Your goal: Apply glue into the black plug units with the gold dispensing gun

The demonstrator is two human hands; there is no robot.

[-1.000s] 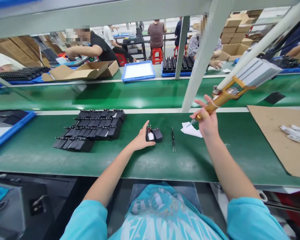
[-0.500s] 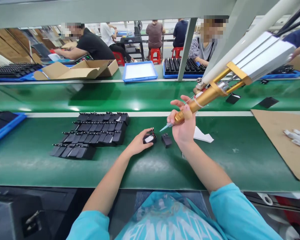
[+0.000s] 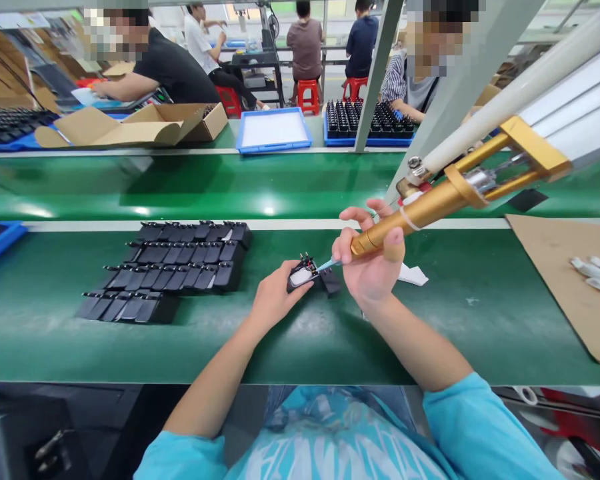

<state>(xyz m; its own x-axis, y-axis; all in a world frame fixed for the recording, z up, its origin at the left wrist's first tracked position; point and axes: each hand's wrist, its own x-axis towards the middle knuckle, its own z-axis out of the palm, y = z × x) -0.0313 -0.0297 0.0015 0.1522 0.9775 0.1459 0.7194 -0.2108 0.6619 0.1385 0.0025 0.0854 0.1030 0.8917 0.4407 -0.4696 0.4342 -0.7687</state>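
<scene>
My left hand (image 3: 274, 293) grips an open black plug adapter housing (image 3: 303, 276) between thumb and fingers, tilted just above the green belt. A white block and small red parts show inside it, with pins at its far edge. In my right hand (image 3: 373, 267) is a gold-coloured glue dispenser (image 3: 410, 217), hung from above and slanting down to the left. Its blue nozzle (image 3: 327, 265) touches or nearly touches the housing's right end. A second black adapter piece (image 3: 331, 283) lies beneath the nozzle, partly hidden.
Rows of black adapters (image 3: 180, 260) lie left on the green belt (image 3: 280, 347). A white paper piece (image 3: 413, 274) sits behind my right wrist. On the right, cardboard (image 3: 555, 280) bears white gloves (image 3: 597, 273). Across the line are a blue tray (image 3: 274, 130), an open carton (image 3: 130, 127) and several people.
The nozzle has come down to the housing in my left hand, which is now tilted and turned toward it. My right hand and the dispenser have lowered. The camera view has shifted too.
</scene>
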